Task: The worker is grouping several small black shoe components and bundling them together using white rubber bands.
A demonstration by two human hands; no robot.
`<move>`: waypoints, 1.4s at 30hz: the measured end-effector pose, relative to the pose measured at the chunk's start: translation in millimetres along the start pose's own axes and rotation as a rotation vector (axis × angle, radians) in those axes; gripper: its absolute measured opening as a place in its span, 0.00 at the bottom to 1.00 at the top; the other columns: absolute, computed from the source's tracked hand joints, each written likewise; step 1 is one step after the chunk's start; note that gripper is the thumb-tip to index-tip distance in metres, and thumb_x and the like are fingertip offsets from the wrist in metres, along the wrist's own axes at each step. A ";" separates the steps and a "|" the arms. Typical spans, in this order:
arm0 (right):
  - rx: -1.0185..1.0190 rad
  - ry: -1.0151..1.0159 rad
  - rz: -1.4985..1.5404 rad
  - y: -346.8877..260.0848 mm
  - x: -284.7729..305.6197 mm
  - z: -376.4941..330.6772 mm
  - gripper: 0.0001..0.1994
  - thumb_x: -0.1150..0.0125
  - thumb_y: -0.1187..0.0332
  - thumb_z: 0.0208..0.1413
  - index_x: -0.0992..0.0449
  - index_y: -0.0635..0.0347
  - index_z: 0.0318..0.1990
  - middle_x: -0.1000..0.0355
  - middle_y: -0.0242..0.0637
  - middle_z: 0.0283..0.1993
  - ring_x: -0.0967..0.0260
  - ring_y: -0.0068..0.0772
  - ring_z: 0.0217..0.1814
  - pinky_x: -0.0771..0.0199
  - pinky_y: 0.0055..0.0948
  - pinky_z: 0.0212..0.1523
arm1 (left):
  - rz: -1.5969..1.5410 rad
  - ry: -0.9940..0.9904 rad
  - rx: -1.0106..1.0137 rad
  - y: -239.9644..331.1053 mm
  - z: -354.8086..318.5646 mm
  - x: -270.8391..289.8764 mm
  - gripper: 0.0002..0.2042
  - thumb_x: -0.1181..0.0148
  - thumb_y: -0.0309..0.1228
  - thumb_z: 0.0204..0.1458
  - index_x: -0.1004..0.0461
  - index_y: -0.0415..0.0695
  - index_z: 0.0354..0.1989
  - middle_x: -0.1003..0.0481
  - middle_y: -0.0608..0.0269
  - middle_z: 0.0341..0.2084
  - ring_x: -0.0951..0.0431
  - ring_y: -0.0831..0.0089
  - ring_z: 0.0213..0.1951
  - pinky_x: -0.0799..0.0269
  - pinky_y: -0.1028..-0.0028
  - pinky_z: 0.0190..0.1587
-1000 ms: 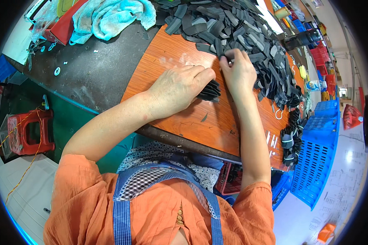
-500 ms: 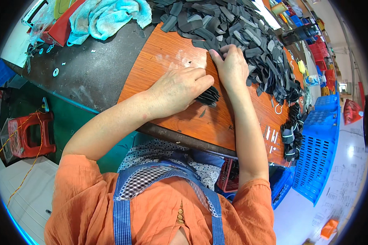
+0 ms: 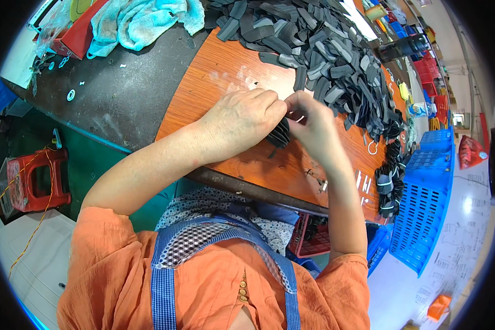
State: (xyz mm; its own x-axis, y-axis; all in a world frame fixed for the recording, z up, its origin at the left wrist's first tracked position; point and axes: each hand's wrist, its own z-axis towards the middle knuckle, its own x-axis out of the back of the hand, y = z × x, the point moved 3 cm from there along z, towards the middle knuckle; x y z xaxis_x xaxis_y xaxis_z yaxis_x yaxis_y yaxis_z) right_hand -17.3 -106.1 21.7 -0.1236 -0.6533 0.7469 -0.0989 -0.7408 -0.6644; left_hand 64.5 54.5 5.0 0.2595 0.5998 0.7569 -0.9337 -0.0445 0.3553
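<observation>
My left hand (image 3: 242, 118) is closed round a small stack of thin black strips (image 3: 279, 135), whose ends fan out below its fingers, above the wooden board (image 3: 192, 93). Against its fingertips is my right hand (image 3: 312, 124), with thumb and fingers curled together at the top of the stack. Whatever those fingers pinch is hidden, and the hand is slightly blurred. Just beyond both hands spreads a large heap of loose dark grey and black strips (image 3: 341, 71).
Bundled black strips (image 3: 388, 190) lie at the board's right edge, near small white pieces (image 3: 363, 181). A blue basket (image 3: 421, 214) stands beyond. At the far left are a pale blue towel (image 3: 143, 25) and a red box (image 3: 82, 30). A red stool (image 3: 36, 179) stands on the floor.
My right hand has moved from the edge of the heap back toward me and now meets my left hand. My left hand stays nearly in place with its stack, which has tilted more downward.
</observation>
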 end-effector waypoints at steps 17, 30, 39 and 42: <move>-0.021 0.291 -0.496 29.9 32.9 61.2 0.10 0.37 0.66 0.58 0.17 0.49 0.46 0.23 0.39 0.42 0.23 0.48 0.45 0.24 0.41 0.45 | -0.174 -0.093 0.051 5.5 4.0 4.9 0.16 0.27 0.28 0.42 0.29 0.40 0.37 0.28 0.55 0.35 0.23 0.55 0.43 0.25 0.58 0.45; -0.144 0.205 -0.207 22.1 20.3 32.1 0.13 0.28 0.67 0.53 0.18 0.51 0.46 0.28 0.34 0.40 0.26 0.33 0.39 0.25 0.34 0.43 | -0.120 -0.082 0.003 3.5 -0.1 -1.2 0.15 0.30 0.28 0.45 0.30 0.40 0.38 0.28 0.56 0.34 0.22 0.56 0.40 0.24 0.60 0.41; -0.184 0.218 -0.155 26.3 14.6 21.7 0.11 0.29 0.65 0.55 0.18 0.55 0.44 0.25 0.33 0.36 0.25 0.30 0.36 0.25 0.32 0.40 | -0.111 -0.092 -0.011 4.8 -0.3 -2.1 0.13 0.33 0.26 0.47 0.30 0.40 0.38 0.29 0.57 0.34 0.23 0.58 0.40 0.24 0.62 0.41; -0.215 0.351 -0.243 21.5 19.2 32.9 0.14 0.28 0.60 0.55 0.19 0.59 0.42 0.21 0.35 0.37 0.23 0.33 0.36 0.24 0.34 0.39 | -0.111 -0.102 -0.023 6.2 -1.1 -1.1 0.12 0.35 0.25 0.47 0.30 0.40 0.38 0.29 0.57 0.34 0.23 0.58 0.40 0.24 0.62 0.41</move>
State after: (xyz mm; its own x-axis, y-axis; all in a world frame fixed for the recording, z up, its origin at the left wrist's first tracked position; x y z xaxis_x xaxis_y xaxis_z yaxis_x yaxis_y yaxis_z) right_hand 10.7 -139.7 22.7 -0.3943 -0.3455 0.8515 -0.3641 -0.7920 -0.4900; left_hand 58.1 54.4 5.9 0.3844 0.5155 0.7658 -0.9029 0.0371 0.4283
